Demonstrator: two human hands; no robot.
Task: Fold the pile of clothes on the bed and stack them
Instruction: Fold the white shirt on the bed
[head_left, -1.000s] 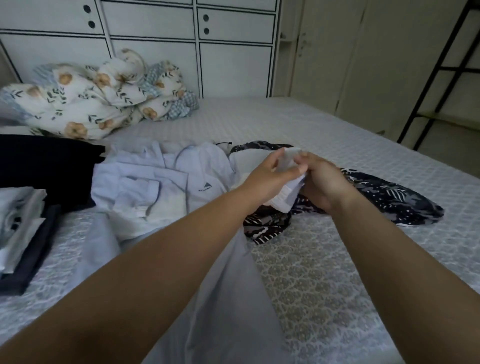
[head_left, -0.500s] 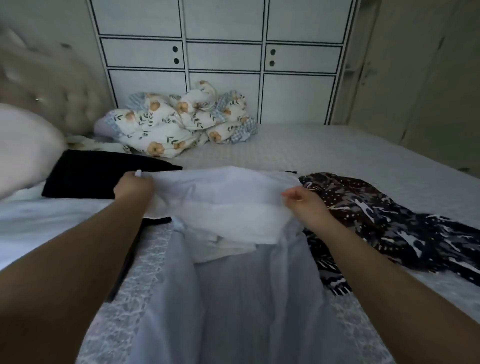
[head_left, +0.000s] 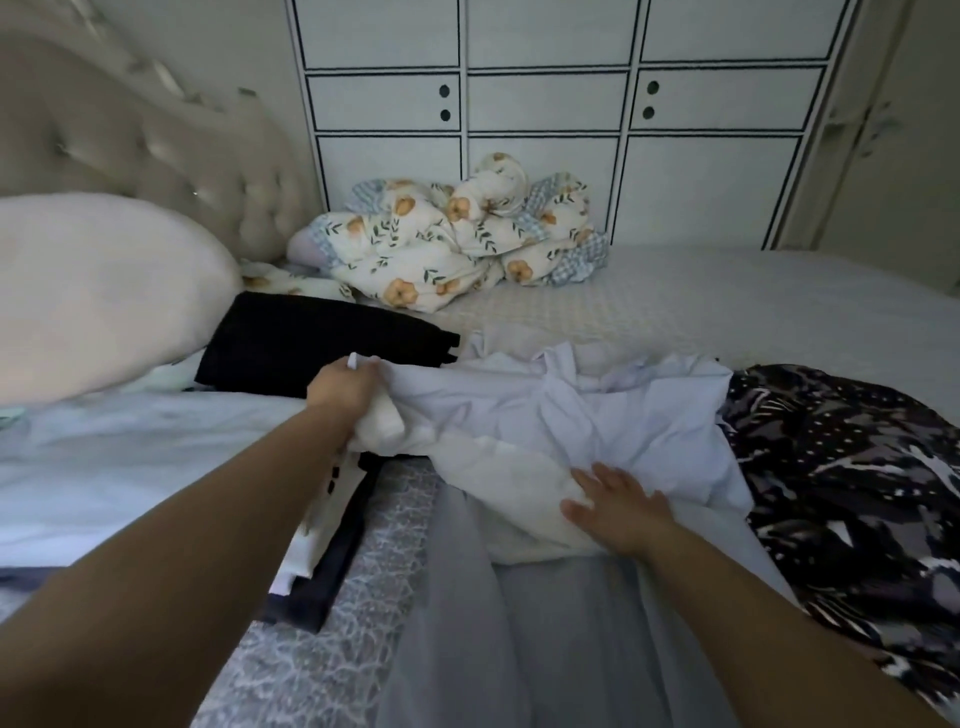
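Two bare arms reach far over the bed (head_left: 727, 291): left hand (head_left: 345, 395) fist-gripping the white garment (head_left: 498, 467) at its left end, right hand (head_left: 618, 512) flat, fingers spread, pressing its near edge beside the dark patterned cloth (head_left: 852, 467).

A white pillow (head_left: 98, 291) lies at left against the padded headboard (head_left: 156, 140); a flowered quilt (head_left: 452, 244) is bunched below the white cupboard (head_left: 545, 98).
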